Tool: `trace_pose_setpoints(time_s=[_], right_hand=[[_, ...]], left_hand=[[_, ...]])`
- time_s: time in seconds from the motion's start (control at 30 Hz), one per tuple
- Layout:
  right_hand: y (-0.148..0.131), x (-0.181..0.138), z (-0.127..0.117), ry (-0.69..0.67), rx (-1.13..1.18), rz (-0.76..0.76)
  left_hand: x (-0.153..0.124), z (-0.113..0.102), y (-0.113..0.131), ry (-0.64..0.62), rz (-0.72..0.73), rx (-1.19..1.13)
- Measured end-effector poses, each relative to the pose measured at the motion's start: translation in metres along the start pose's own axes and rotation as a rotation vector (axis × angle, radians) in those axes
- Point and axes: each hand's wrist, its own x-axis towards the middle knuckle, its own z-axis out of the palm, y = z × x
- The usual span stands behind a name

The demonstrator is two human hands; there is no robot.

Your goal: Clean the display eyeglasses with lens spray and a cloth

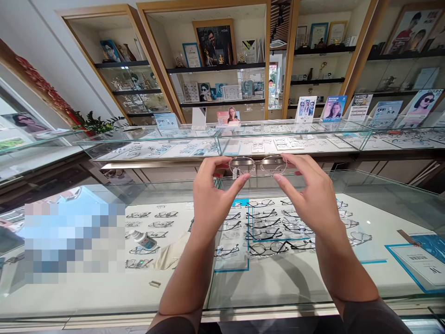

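I hold a pair of clear-lensed glasses (257, 165) up in front of me with both hands. My left hand (212, 197) pinches the left end of the frame with thumb and fingers. My right hand (309, 195) pinches the right end the same way. The lenses carry small printed marks and a little tag hangs near the left lens. Below my hands is a glass display counter (278, 283) with several rows of glasses (267, 227) laid out inside.
A small white bottle (144, 239) and a pale cloth (170, 255) lie on the counter at the left. A second glass counter (222, 141) runs across behind, with cards and photos standing on it. Wall shelves (215, 69) hold pictures and trophies.
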Motion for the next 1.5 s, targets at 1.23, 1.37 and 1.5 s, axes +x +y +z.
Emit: trace_pose_setpoints(time_s=[1.23,1.37,1.5], right_hand=[[0.0023,-0.0011,0.0014,0.017,-0.012,-0.019],[0.0021,-0.0010,0.0020,0.010,-0.011,-0.009],[0.0027,-0.0004,0.0031,0.002,-0.006,0.007]], left_hand=[[0.0000,0.0001,0.0003,0.007,0.005,-0.004],[0.0000,0.0007,0.0000,0.015,0.007,0.002],[-0.0006,0.0018,0.0016,0.041,0.045,0.023]])
